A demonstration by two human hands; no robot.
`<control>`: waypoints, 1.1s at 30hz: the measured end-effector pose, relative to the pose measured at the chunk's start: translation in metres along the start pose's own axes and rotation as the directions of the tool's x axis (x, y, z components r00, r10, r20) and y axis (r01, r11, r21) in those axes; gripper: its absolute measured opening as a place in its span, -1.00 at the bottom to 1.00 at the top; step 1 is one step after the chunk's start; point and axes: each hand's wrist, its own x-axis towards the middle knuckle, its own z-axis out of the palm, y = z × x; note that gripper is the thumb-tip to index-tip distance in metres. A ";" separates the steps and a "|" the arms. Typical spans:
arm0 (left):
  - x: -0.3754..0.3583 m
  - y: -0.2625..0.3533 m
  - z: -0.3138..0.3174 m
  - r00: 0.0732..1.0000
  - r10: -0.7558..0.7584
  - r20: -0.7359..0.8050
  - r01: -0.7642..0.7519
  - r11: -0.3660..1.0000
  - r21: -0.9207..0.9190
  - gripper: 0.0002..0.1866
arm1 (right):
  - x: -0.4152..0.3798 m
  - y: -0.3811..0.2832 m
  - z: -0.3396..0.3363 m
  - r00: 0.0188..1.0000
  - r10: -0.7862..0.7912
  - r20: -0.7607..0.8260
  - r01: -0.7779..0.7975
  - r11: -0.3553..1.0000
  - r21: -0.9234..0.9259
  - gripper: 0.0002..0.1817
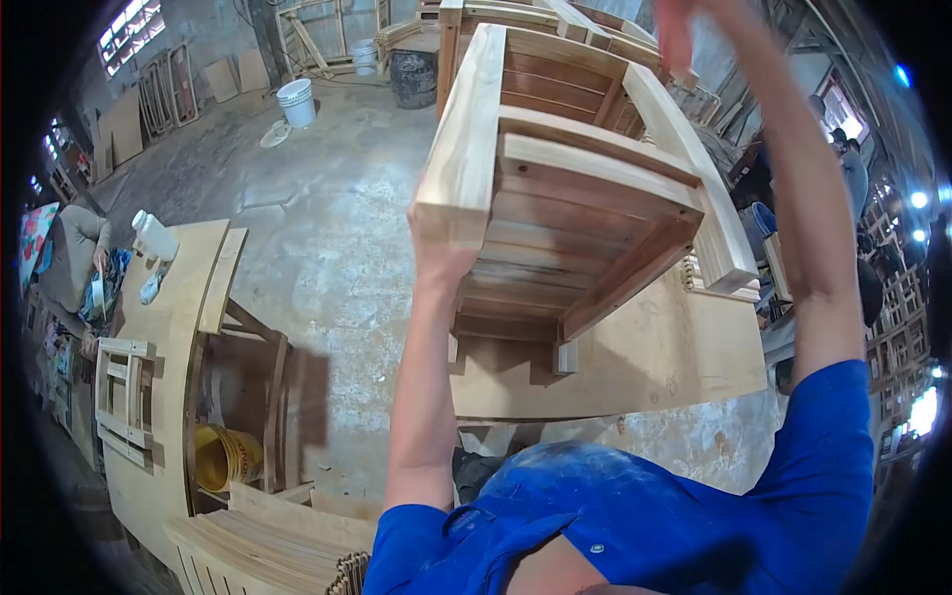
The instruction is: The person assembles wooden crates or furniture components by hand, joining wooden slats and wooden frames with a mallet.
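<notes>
A pale-and-brown wooden chair with a slatted seat stands tilted on the plywood tabletop, its underside slats facing me. My left hand is wrapped round the thick end of its left wooden arm, and the fingers are partly hidden behind the wood. Raised at the top right, my right hand is smeared by motion near the chair's far end. Whether it touches anything there I cannot make out. More slatted wooden furniture shows behind the chair.
On the left, a workbench carries a white bottle and a small wooden frame. A yellow bucket sits beneath it. Stacked wooden slats are at the bottom. Another person is at far left. A white bucket stands behind.
</notes>
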 end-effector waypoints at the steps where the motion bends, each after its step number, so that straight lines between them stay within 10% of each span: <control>1: 0.002 -0.005 -0.003 1.000 0.020 0.004 -0.021 0.999 0.041 -0.54 | 0.008 0.002 0.041 0.982 -0.096 0.165 0.108 0.992 -0.061 -0.43; 5: 0.000 -0.005 -0.005 0.981 0.195 0.026 -0.196 0.965 0.173 -0.38 | 0.066 0.035 0.018 0.841 0.270 0.468 -0.219 0.962 -0.163 -0.43; 6: -0.009 -0.024 -0.003 0.995 0.090 0.043 -0.088 0.995 -0.039 -0.31 | 0.054 0.043 -0.001 0.909 0.167 0.381 -0.164 0.986 -0.042 -0.44; 9: -0.006 0.001 -0.004 0.993 0.071 0.090 -0.088 0.975 0.205 -0.18 | -0.015 0.074 -0.013 0.993 0.061 0.099 -0.083 0.968 0.237 -0.47; 10: -0.005 -0.014 0.004 0.992 0.123 0.014 -0.123 0.992 -0.015 -0.29 | -0.049 0.091 0.001 0.994 0.102 0.040 -0.109 0.960 0.256 -0.48; 11: 0.000 -0.009 0.000 0.947 0.318 -0.048 -0.302 0.930 0.211 -0.41 | -0.077 0.104 0.030 0.990 0.143 0.017 -0.143 0.957 0.254 -0.49; 17: -0.002 0.016 -0.006 0.967 0.240 -0.086 -0.226 0.963 0.147 -0.52 | -0.307 0.187 0.208 0.824 0.539 0.174 -0.542 0.840 -0.038 -0.54; 27: 0.007 -0.002 -0.011 0.966 0.258 -0.011 -0.255 0.958 0.130 -0.42 | -0.415 0.089 0.324 0.712 0.615 0.339 -0.639 0.768 -0.052 -0.63; 29: 0.012 -0.033 -0.007 0.855 0.516 -0.050 -0.511 0.855 0.087 -0.27 | -0.397 0.038 0.346 0.724 0.579 0.376 -0.619 0.785 -0.018 -0.64; 31: 0.000 0.003 -0.069 0.939 0.245 0.243 -0.297 0.931 0.210 -0.12 | -0.378 -0.017 0.374 0.720 0.548 0.425 -0.614 0.789 0.023 -0.65; 33: -0.011 -0.036 -0.123 0.891 0.386 0.240 -0.438 0.871 0.224 0.00 | -0.365 -0.070 0.399 0.703 0.525 0.479 -0.623 0.780 0.059 -0.67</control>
